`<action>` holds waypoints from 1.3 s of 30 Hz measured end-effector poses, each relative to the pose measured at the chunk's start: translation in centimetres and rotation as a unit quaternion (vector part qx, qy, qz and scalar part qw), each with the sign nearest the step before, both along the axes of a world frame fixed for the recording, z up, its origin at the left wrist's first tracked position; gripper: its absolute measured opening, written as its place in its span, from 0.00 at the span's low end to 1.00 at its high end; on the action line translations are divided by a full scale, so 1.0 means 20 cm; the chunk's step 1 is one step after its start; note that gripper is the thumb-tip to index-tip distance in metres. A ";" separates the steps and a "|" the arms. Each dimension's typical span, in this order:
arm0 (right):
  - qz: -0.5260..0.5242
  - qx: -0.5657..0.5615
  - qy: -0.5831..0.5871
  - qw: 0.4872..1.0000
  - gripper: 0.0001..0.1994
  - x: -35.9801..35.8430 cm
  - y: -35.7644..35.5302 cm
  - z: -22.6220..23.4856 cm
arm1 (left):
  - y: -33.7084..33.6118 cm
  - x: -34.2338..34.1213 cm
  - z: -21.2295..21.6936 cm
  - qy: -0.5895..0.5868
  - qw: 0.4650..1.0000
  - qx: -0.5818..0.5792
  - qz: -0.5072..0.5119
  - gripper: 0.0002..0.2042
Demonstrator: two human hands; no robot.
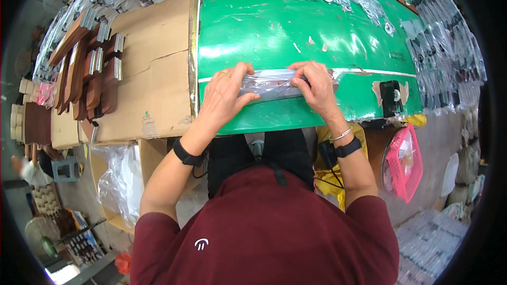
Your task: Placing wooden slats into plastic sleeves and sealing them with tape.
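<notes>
A long, flat package in clear plastic film (272, 85) lies along the near part of the green tabletop, between my two hands. My left hand (224, 91) grips its left end, with the fingers on the far edge and the thumb by the near edge. With thumb and fingers bent together, my right hand (317, 85) pinches the film towards the right end. Something brownish shows beside that hand, partly covered by it. What lies inside the film is hard to make out through the glare.
Brown wooden pieces with silvery metal ends (90, 68) are piled on cardboard (153, 74) to the left. A black object (391, 98) sits at the right of the green tabletop (253, 26). Plastic-wrapped items (446, 58) are stacked beyond; a pink basket (405, 163) stands below.
</notes>
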State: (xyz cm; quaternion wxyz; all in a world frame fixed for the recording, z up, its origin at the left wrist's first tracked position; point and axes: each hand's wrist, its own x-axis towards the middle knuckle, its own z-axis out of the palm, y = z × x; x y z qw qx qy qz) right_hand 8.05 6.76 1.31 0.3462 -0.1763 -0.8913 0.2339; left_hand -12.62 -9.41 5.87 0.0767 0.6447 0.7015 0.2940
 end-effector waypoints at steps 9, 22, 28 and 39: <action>-0.002 0.002 0.028 1.000 0.08 0.02 -0.03 -0.01 | 0.00 0.05 -0.01 0.029 0.999 0.014 0.022 0.21; 0.010 -0.012 0.022 1.000 0.08 0.02 -0.03 -0.01 | 0.06 0.08 -0.03 0.064 0.996 -0.047 -0.044 0.31; 0.018 -0.005 0.053 0.998 0.07 0.03 -0.04 -0.01 | 0.04 0.09 -0.07 0.086 0.995 0.013 -0.049 0.21; -0.006 -0.011 0.058 0.998 0.08 0.06 -0.08 -0.03 | 0.02 0.13 -0.08 0.107 0.990 0.088 -0.030 0.16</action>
